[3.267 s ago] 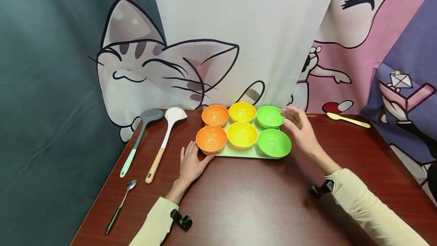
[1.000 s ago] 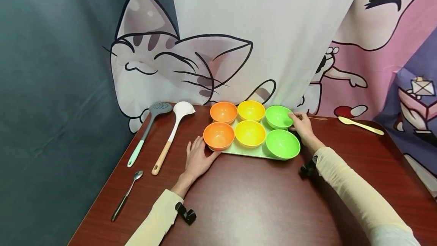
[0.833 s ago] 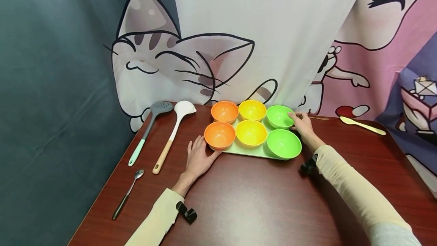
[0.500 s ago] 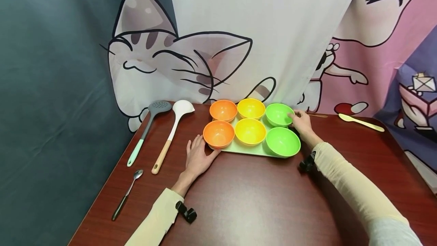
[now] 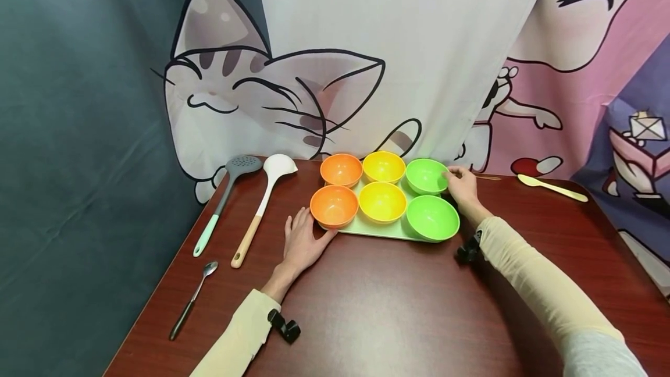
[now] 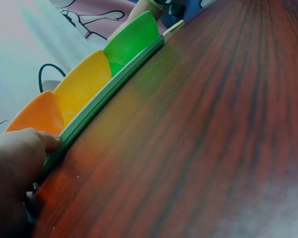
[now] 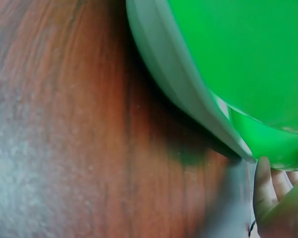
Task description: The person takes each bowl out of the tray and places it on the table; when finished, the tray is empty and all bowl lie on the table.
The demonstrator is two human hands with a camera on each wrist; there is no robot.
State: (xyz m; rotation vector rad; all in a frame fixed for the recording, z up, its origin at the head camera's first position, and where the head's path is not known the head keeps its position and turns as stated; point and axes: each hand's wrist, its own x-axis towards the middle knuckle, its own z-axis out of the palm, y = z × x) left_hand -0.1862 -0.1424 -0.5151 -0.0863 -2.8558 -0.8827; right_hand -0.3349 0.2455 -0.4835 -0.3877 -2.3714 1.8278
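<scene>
Tray (image 5: 366, 229): between the hands.
Left hand (image 5: 300, 243): flat, touching its 8 o'clock corner.
Right hand (image 5: 460, 186): fingers curled on the far green bowl (image 5: 425, 175), 3 o'clock side.
Change: none.

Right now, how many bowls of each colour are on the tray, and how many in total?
Orange bowls: 2
Yellow bowls: 2
Green bowls: 2
Total: 6 bowls on the pale green tray.
</scene>
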